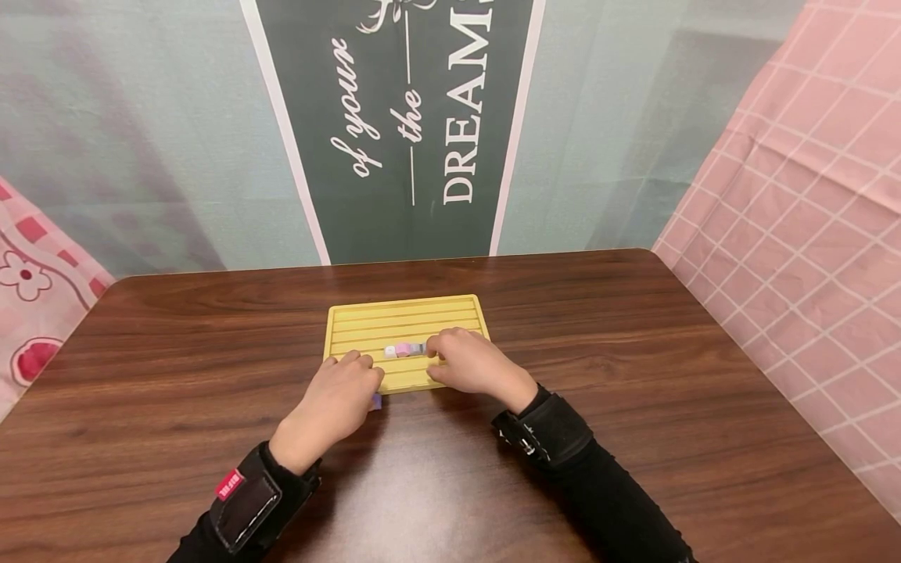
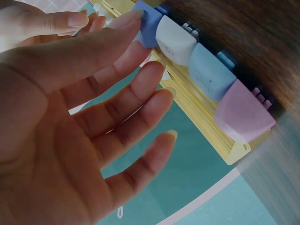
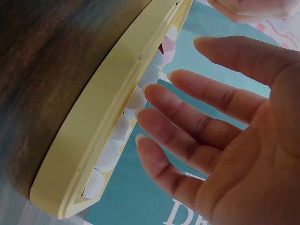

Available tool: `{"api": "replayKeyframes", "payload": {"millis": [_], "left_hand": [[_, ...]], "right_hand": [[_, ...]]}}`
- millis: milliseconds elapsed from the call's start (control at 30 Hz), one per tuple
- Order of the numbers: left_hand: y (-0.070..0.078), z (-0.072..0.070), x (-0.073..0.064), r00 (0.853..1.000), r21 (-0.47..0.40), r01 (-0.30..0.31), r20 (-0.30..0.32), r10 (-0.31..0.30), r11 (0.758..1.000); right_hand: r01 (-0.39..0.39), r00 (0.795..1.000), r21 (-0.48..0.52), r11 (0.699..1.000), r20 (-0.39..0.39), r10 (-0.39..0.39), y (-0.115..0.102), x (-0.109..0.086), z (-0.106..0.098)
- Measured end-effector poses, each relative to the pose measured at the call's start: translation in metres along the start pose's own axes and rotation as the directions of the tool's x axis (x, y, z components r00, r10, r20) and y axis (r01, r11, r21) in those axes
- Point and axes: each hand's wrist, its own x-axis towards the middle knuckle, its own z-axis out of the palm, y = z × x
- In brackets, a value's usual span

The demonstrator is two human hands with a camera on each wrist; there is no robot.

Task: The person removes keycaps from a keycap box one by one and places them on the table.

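Two pinching fingertips: on the left hand [image 1: 336,400], thumb and forefinger pinch the violet-blue block [image 2: 151,24], upper middle of the left wrist view; the other three fingers are loosely bent and apart.
Right fingers: relaxed, slightly curled and spread, the thumb well off the forefinger; the right hand [image 1: 470,362] grips nothing that shows, its fingertips near the pale row. Whether any touches it, I cannot tell.
Block in the pinch: first of a line slanting to the right of the left wrist view, next to a white block [image 2: 176,41], then a light-blue block [image 2: 211,72] and a pink block [image 2: 243,112]. In the head view, only a bit of violet-blue shows past the left fingers, just below the tray's lower edge.
Pale row [image 3: 108,157]: blocks side by side inside the tray, mostly whitish, with a pink one toward the upper end in the right wrist view; the right hand hides part of it in the head view.
Yellow tray [image 1: 394,314]: ridged, at the centre of the head view, under both hands' reach.
Wrists: black bands over black sleeves, lower left and lower right.
Table [image 1: 633,352]: dark brown wood grain.
Backdrop: green lettered panel [image 1: 394,223] at top centre, pink checked cloth [image 1: 809,234] at right.
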Motion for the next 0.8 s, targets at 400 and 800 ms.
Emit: {"api": "replayKeyframes", "payload": {"millis": [400, 800], "left_hand": [[0.0005, -0.0017, 0.0000, 1.000, 0.002, 0.006, 0.024, -0.006, 1.000], [-0.0004, -0.0008, -0.0003, 1.000, 0.003, 0.000, 0.006, 0.000, 1.000]], "right_hand": [[0.012, 1.000, 0.003, 1.000, -0.006, -0.012, 0.0001, 0.0006, 0.0011], [0.005, 1.000, 0.008, 1.000, 0.001, -0.005, -0.0016, 0.0007, 0.0006]]}}
